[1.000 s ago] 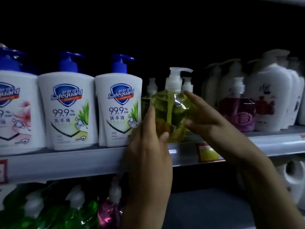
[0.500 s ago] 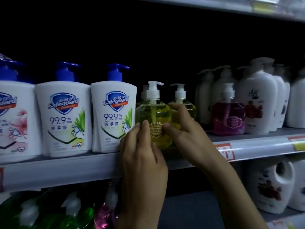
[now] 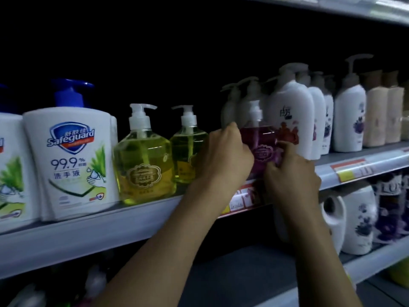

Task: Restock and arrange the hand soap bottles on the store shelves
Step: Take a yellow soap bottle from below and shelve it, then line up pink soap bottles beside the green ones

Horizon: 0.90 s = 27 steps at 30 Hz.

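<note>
A purple hand soap bottle (image 3: 262, 144) with a white pump stands on the grey shelf (image 3: 124, 220). My left hand (image 3: 225, 156) grips its left side and my right hand (image 3: 290, 176) grips its lower right side. Left of my hands two yellow soap bottles stand free side by side, the nearer yellow bottle (image 3: 143, 165) in front and the second yellow bottle (image 3: 188, 156) just right of it. A white Safeguard bottle (image 3: 70, 160) with a blue pump stands further left.
Tall white lotion bottles (image 3: 292, 120) crowd the shelf right behind and beside the purple bottle, with beige bottles (image 3: 376, 118) further right. Red and yellow price tags (image 3: 352, 169) sit on the shelf rail. White jugs (image 3: 358, 220) stand on the lower shelf.
Both hands left the yellow bottle, which now stands on the shelf, and moved right onto the purple bottle. The view has shifted right.
</note>
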Tool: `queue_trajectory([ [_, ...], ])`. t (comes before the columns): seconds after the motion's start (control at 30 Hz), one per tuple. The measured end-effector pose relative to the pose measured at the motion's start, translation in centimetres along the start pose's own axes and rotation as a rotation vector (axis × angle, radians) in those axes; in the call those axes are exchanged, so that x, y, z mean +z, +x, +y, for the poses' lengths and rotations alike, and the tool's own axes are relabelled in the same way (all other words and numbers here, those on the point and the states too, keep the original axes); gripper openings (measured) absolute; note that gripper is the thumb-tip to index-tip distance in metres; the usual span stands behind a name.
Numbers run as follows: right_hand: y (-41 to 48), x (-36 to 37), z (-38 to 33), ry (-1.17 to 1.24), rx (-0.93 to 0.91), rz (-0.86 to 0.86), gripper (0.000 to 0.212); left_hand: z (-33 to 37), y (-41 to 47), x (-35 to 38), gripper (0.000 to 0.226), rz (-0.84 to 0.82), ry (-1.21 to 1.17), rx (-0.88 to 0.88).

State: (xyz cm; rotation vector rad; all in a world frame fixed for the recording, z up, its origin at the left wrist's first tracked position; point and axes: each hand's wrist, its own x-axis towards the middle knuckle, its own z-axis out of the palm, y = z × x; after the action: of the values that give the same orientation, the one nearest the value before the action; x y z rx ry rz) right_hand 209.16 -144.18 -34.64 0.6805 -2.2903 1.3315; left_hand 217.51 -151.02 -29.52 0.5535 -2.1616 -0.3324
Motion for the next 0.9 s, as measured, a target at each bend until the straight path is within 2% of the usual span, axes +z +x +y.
queue_trajectory([
  [0.07, 0.1, -0.1, 0.0, -0.011, 0.014, -0.027, 0.038, -0.1, 1.3, 0.9, 0.025, -0.128, 0.044, -0.089],
  [0.13, 0.2, 0.0, -0.1, -0.027, 0.013, -0.05, 0.042, -0.2, 2.0, 1.6, 0.046, -0.281, 0.028, -0.158],
  [0.2, 0.2, 0.1, 0.1, 0.014, 0.009, -0.04, 0.045, 0.0, 2.0, 2.3, 0.061, -0.352, -0.009, -0.182],
  [0.43, 0.0, 0.8, 0.7, 0.308, -0.017, 0.048, 0.054, -0.6, 1.3, 2.7, 0.042, -0.131, -0.132, -0.135],
  [0.57, -0.4, 0.6, -0.1, 0.538, -0.013, 0.129, 0.049, -0.3, 0.6, 2.0, 0.059, 0.013, -0.227, -0.034],
  [0.67, -0.7, -0.4, -0.8, 0.715, -0.025, 0.165, 0.051, 0.4, 0.1, 1.1, 0.061, 0.056, -0.354, -0.018],
  [0.8, -2.1, -1.1, -0.6, 0.861, -0.016, 0.136, 0.05, 0.8, -1.5, 0.0, 0.056, 0.161, -0.469, -0.01],
  [0.9, -3.5, -1.3, -0.1, 1.04, 0.012, 0.028, 0.062, 1.0, -2.6, -1.5, 0.062, 0.221, -0.421, 0.018],
])
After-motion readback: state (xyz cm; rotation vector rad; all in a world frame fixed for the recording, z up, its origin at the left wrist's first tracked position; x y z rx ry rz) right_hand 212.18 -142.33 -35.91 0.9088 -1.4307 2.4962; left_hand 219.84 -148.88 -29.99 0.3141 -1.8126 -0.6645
